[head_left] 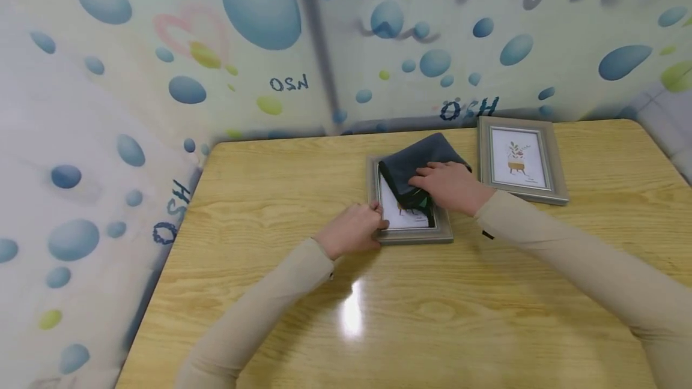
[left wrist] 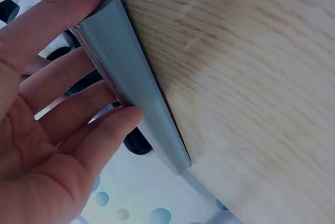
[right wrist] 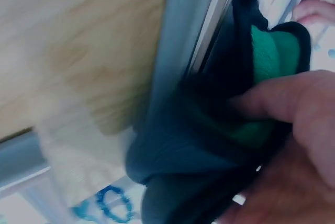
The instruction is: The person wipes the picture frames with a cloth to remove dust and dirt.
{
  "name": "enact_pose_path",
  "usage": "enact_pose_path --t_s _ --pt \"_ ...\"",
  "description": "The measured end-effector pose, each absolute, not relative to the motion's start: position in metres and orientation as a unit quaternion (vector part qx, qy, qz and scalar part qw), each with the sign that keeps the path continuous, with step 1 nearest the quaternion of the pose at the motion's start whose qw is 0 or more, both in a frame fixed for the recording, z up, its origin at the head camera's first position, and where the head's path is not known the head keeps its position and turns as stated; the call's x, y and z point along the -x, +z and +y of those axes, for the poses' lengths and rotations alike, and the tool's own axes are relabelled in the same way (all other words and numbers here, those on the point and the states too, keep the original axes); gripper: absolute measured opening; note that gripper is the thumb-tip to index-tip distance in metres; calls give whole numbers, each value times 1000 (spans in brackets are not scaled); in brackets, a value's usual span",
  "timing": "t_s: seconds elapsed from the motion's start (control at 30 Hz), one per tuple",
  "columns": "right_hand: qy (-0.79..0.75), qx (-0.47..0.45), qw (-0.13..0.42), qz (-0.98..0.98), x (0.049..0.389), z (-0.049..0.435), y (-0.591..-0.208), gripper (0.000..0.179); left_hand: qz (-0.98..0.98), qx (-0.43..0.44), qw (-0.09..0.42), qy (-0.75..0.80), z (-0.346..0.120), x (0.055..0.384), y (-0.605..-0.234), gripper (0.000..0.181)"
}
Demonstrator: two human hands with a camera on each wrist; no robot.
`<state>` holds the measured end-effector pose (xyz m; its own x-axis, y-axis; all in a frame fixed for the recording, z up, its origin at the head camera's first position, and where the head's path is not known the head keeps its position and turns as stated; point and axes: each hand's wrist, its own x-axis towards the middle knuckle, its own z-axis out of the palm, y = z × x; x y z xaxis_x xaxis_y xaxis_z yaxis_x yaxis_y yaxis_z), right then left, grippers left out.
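Between the two hands lies the cloth (head_left: 424,158), dark with a green face (right wrist: 275,51) showing at its fold, spread over the upper part of a picture frame (head_left: 415,236) and partly hiding its print. The right hand (head_left: 451,188) grips the cloth, fingers over the top and thumb pressed into the fold; the left hand (head_left: 352,230) holds the frame by its near left corner. If the left hand's hold slackened while the right pushed sideways, the frame could slide along the smooth surface (head_left: 259,197). The bunched cloth could also catch on the moulding and drag it askew. Just beyond the right hand lies a second frame (head_left: 558,179), face up; a wide push might knock it. Beyond both hands hangs a wall covering (head_left: 335,65) printed with blue spots.
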<state>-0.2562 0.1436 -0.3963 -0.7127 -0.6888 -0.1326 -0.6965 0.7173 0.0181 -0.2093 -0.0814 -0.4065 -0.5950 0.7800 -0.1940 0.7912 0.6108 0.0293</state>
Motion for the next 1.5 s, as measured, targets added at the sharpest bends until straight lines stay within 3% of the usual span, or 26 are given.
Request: enact_pose_path --t_s 0.2,0.6,0.9,1.07,1.5 --pt "1 363 57 930 255 152 -396 40 896 -431 103 -15 -82 209 -406 35" --pt "-152 410 68 897 250 112 -411 38 898 -420 117 67 -86 211 -409 28" --pt "22 367 60 928 243 142 -400 38 900 -422 109 24 -84 211 -410 40" --pt "42 335 56 940 240 152 -389 35 903 -414 114 26 -85 210 -409 41" --pt "-137 401 82 902 245 113 -408 40 893 -427 128 59 -87 214 -410 30"
